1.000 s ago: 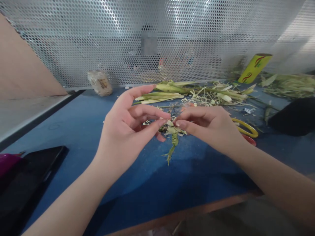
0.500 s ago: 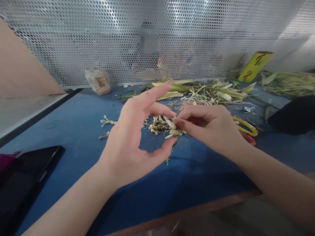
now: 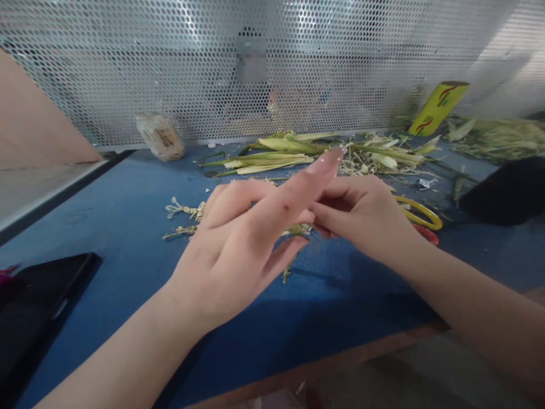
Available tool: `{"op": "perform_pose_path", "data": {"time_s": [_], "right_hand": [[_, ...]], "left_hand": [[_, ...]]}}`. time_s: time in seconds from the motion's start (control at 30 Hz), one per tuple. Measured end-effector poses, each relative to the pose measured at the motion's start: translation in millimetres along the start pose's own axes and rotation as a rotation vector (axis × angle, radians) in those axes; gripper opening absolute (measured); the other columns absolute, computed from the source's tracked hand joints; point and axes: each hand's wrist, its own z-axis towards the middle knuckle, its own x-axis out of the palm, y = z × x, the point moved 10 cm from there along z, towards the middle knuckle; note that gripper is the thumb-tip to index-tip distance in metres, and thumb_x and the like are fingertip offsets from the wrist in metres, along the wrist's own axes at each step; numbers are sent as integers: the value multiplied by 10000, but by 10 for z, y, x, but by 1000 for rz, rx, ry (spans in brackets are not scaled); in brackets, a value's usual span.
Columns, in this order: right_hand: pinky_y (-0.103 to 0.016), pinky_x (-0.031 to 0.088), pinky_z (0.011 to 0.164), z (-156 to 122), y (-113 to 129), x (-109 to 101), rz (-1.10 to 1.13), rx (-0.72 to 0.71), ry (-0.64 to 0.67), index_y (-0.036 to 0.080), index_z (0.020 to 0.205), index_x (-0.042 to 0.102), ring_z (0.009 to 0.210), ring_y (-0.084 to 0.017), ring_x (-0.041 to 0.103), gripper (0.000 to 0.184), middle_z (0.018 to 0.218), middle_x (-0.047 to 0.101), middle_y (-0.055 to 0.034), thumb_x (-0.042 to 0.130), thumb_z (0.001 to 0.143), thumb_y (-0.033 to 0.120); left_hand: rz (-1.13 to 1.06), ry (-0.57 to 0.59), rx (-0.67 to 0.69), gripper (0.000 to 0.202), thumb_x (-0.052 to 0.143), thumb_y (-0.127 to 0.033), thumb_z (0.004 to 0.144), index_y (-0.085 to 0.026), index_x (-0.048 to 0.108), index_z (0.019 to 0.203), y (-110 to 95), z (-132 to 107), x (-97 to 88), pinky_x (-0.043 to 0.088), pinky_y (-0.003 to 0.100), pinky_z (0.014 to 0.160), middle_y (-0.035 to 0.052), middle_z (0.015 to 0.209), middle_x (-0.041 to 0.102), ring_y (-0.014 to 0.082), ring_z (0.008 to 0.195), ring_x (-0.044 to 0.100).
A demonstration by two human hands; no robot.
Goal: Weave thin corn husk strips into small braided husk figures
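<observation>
A small pale-green corn-husk piece is held above the blue table between my two hands, with a thin twisted part hanging below. My left hand has its thumb and bent fingers around the piece, while the index finger points out over it. My right hand pinches at its right side; its fingertips are partly hidden behind the left index finger. Left of my left hand lie two knotted husk-fibre pieces, an upper one and a lower one, both partly covered by the hand.
Green husk strips and tangled fibres lie at the back against a perforated metal screen. Yellow-handled scissors, a black object, a yellow tube and a bagged bundle stand around. A black phone-like device lies front left.
My left hand has turned over so its back shows, and its index finger has swung right and down across the husk piece. My right hand stays pinched in nearly the same place.
</observation>
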Motion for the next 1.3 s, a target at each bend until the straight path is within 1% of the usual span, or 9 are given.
{"op": "perform_pose_path", "data": {"time_s": [0.27, 0.47, 0.63, 0.77, 0.87, 0.97, 1.03, 1.2, 1.3], "right_hand": [[-188, 319, 366, 3, -34, 62, 71, 46, 51, 168, 625, 601, 397, -43, 418, 166, 475, 496, 41, 574, 742, 282], [-187, 319, 365, 11, -14, 50, 62, 40, 39, 166, 607, 600, 397, -42, 416, 167, 484, 511, 38, 571, 742, 259], [-186, 306, 362, 8, -14, 48, 37, 23, 39, 173, 629, 613, 397, -43, 411, 172, 464, 491, 42, 583, 734, 305], [-189, 302, 370, 15, -51, 28, 23, 23, 28, 170, 634, 610, 404, -46, 413, 180, 465, 481, 41, 581, 736, 315], [-194, 308, 381, 18, -73, 23, 1, 11, 28, 167, 657, 615, 413, -49, 408, 189, 479, 486, 35, 568, 746, 327], [-199, 314, 395, 14, -63, 7, -41, -15, 12, 168, 663, 617, 428, -50, 404, 185, 513, 507, 28, 559, 754, 318], [-204, 331, 414, 8, -40, -10, -62, -32, -9, 170, 661, 617, 449, -52, 415, 170, 567, 540, 18, 559, 755, 299], [-211, 315, 396, 0, -20, -48, -80, -32, -50, 179, 648, 607, 439, -52, 400, 156, 599, 553, 14, 564, 750, 289], [-214, 304, 385, 3, -30, -49, -62, -29, -50, 183, 657, 609, 428, -47, 403, 147, 625, 565, 14, 569, 747, 292]], "left_hand": [[104, 10, 115, 774, 576, -59, 723, -454, 223, 1288, -203, 64, 25, 458, 233, 732, -93, 1260, 475, 95, 735, 578], [121, 49, 94, 851, 600, -90, 707, -438, 130, 1325, -135, 69, 29, 475, 266, 716, -79, 1390, 295, 133, 777, 593], [63, 66, 67, 823, 614, -92, 689, -488, 209, 1287, -66, 78, 19, 492, 283, 630, -84, 1414, 231, 145, 718, 601], [12, 19, 25, 816, 639, -115, 676, -509, 233, 1265, -1, 64, -23, 476, 346, 746, -90, 1420, 210, 132, 693, 584], [-71, -28, -70, 719, 679, -159, 645, -430, 358, 1230, 109, 53, -75, 447, 390, 827, -40, 1323, 401, 157, 716, 574], [-88, 49, -164, 306, 653, -208, 679, -313, 586, 959, 199, 45, -6, 429, 396, 873, -15, 1126, 554, 172, 762, 582], [-53, 78, -189, 77, 636, -231, 694, -261, 620, 763, 220, 49, 16, 407, 392, 909, -9, 1057, 568, 170, 783, 584], [-207, 3, -291, 159, 697, -174, 612, -255, 610, 718, 328, 60, -38, 381, 420, 937, -7, 714, 583, 234, 933, 551], [-292, -24, -362, 208, 718, -135, 571, -242, 615, 717, 415, 37, -44, 383, 403, 933, -2, 616, 554, 256, 987, 526]]}}
